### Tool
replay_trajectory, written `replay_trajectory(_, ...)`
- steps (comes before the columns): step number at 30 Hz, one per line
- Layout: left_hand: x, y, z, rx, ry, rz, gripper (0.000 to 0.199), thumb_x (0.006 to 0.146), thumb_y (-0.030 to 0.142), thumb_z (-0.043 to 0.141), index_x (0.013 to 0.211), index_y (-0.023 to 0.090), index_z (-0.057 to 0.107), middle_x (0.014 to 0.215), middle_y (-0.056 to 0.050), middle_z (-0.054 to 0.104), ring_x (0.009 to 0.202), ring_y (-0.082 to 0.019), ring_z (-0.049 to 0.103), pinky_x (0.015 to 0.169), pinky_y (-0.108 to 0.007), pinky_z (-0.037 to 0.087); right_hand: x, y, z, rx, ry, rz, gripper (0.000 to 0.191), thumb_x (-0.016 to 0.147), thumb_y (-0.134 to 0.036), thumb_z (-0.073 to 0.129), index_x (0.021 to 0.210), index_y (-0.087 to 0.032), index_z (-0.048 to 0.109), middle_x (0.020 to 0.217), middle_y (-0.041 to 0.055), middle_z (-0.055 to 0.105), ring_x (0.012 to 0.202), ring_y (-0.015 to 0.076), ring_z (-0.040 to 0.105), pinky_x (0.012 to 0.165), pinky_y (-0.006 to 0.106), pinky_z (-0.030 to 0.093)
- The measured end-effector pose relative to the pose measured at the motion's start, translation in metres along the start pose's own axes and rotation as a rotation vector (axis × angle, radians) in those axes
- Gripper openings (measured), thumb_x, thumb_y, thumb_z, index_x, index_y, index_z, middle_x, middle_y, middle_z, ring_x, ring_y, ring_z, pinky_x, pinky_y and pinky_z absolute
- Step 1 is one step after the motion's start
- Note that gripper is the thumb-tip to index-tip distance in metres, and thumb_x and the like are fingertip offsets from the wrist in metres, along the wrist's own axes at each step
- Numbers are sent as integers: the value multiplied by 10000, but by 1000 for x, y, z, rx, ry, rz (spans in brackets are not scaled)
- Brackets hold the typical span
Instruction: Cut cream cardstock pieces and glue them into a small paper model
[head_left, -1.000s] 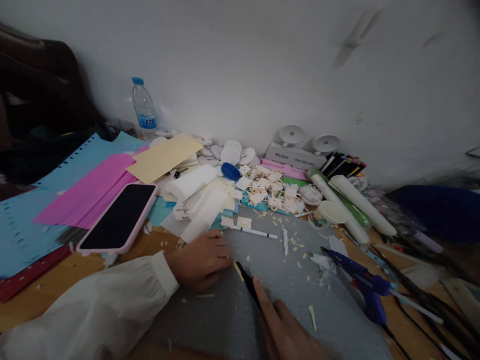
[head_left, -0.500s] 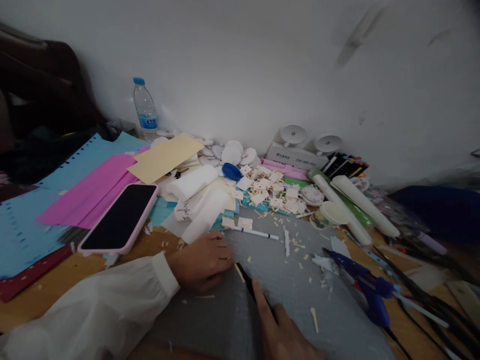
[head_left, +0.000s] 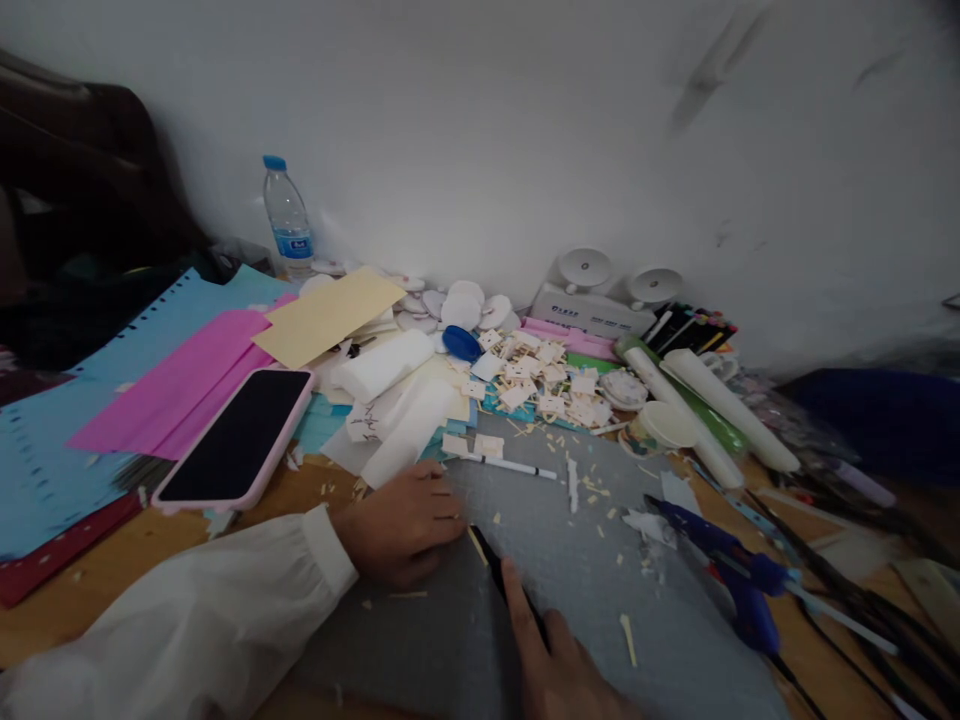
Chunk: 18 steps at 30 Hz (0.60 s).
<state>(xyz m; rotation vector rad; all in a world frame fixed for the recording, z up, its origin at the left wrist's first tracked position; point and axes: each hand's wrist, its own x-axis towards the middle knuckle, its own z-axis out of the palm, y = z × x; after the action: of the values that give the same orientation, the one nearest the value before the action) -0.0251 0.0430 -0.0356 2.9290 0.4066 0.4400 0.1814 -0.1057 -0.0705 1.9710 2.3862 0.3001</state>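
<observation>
My left hand (head_left: 405, 525) rests on the grey mat (head_left: 592, 600) with its fingers curled and pressed together; what lies under the fingertips is hidden. My right hand (head_left: 551, 655) holds a black cutter (head_left: 499, 570), index finger stretched along its top, tip pointing up and left near my left fingers. A thin cream strip lies along the cutter's tip. Just beyond the hands are a white pen (head_left: 517, 467) and small cream paper pieces (head_left: 489, 446). Paper scraps are scattered over the mat.
A phone (head_left: 236, 440) and pink paper (head_left: 180, 390) lie at left, with a bottle (head_left: 288, 218) behind. Many small paper figures (head_left: 525, 375) are heaped at the back. A blue glue gun (head_left: 720, 560), its cable and a paper cup (head_left: 664, 428) stand or lie at right.
</observation>
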Motion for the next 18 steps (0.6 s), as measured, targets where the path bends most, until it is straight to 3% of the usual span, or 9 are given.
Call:
replay_trajectory(8, 2, 3, -2, 17, -62, -15, 214, 715, 135, 518, 923, 168, 557, 815, -75, 610, 772, -236, 521, 829, -459, 353, 2, -1, -7, -50, -26, -7, 823, 724, 50, 443, 1440, -335, 316, 699, -1, 621, 432, 129, 606, 306, 168, 426)
replay_trajectory(18, 5, 6, -2, 62, -60, -20, 143, 744, 129, 508, 875, 158, 556, 803, -68, 617, 799, -234, 521, 852, -453, 343, -1, -4, -1, -22, -12, -14, 853, 715, 39, 453, 1460, -331, 264, 734, 19, 655, 453, 159, 626, 290, 195, 428)
